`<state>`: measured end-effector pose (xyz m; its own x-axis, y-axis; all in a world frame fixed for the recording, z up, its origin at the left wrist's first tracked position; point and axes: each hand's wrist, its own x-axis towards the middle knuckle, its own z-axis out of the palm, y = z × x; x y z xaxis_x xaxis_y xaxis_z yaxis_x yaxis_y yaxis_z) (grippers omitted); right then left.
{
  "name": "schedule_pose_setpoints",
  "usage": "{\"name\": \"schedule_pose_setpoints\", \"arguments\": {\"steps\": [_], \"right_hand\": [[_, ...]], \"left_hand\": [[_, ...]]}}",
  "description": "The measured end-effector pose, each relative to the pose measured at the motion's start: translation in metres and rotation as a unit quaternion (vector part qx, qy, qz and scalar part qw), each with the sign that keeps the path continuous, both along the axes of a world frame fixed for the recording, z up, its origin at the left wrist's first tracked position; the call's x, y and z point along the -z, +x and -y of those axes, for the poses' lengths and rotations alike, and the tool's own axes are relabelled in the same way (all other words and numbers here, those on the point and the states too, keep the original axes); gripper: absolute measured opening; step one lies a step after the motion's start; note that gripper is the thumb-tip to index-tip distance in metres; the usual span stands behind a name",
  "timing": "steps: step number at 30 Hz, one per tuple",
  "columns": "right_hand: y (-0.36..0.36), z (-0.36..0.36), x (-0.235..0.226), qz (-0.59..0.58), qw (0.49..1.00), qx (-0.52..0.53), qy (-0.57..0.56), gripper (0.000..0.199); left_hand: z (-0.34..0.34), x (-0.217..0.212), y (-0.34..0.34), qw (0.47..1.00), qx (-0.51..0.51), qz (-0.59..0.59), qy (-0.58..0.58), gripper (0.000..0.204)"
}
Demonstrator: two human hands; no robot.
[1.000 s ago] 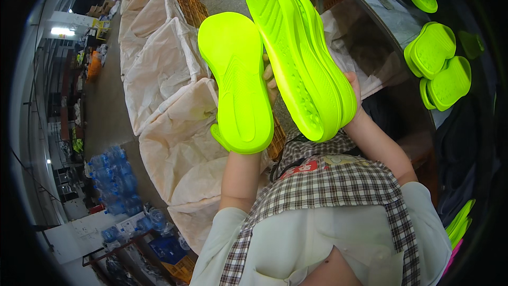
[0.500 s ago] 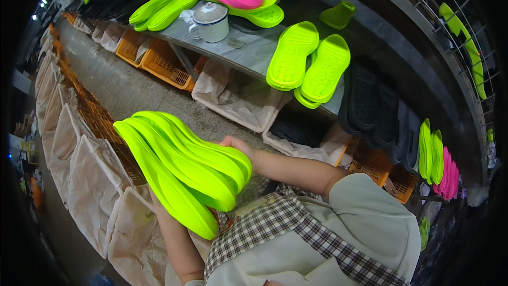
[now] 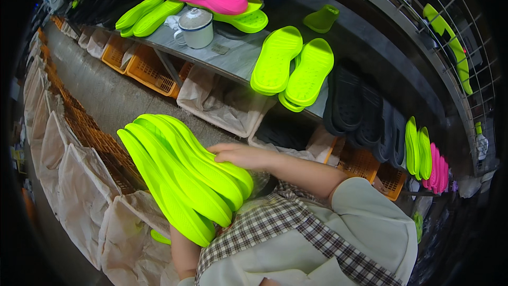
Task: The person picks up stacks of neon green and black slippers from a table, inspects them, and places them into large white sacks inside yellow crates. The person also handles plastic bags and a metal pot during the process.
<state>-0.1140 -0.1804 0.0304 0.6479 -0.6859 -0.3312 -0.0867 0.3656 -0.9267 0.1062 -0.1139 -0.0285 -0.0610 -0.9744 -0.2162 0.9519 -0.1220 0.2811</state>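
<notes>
Several neon yellow-green foam shoe soles (image 3: pixel 177 172), pressed side by side in one stack, are held up slantwise in front of my body. My right hand (image 3: pixel 238 156) is closed over the stack's near right end, its fingers lying on the outer edges. From below, my left forearm (image 3: pixel 185 257) reaches up behind the soles and bears them. The stack hides my left hand and its fingers. Close to that forearm, a small yellow-green piece (image 3: pixel 160 237) lies against a cloth-lined basket (image 3: pixel 129 233).
Ahead runs a grey bench (image 3: pixel 233 61) with yellow-green sole pairs (image 3: pixel 307 74), a pink sole (image 3: pixel 214 1), a lidded white mug (image 3: pixel 196 29) and black soles (image 3: pixel 346 100). Orange crates (image 3: pixel 153 71) and a lined bin (image 3: pixel 217 106) sit beneath it. Wire mesh (image 3: pixel 460 26) stands right.
My right hand has slid up over the stack's edge, so more fingers show. The soles have tilted slightly. The small yellow-green piece has come into sight, and the bench has shifted left in view.
</notes>
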Motion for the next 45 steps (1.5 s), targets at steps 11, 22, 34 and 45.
{"name": "schedule_pose_setpoints", "arguments": {"steps": [11,22,34,45], "right_hand": [[-0.165,0.134,-0.063,-0.611,0.684,0.240,-0.318,0.076],[-0.218,0.160,-0.033,-0.372,0.827,0.349,-0.239,0.056],[-0.011,0.043,-0.125,0.025,0.928,0.171,-0.329,0.042],[0.295,-0.078,-0.085,0.081,0.734,-0.314,-0.596,0.037]], "left_hand": [[-0.005,0.009,-0.024,0.997,0.015,-0.069,0.008,0.045],[-0.009,0.008,-0.009,0.990,-0.055,-0.125,-0.039,0.045],[-0.020,-0.009,0.075,0.978,-0.202,0.014,0.053,0.052],[-0.155,-0.042,0.231,0.728,-0.545,0.397,0.121,0.085]]}}
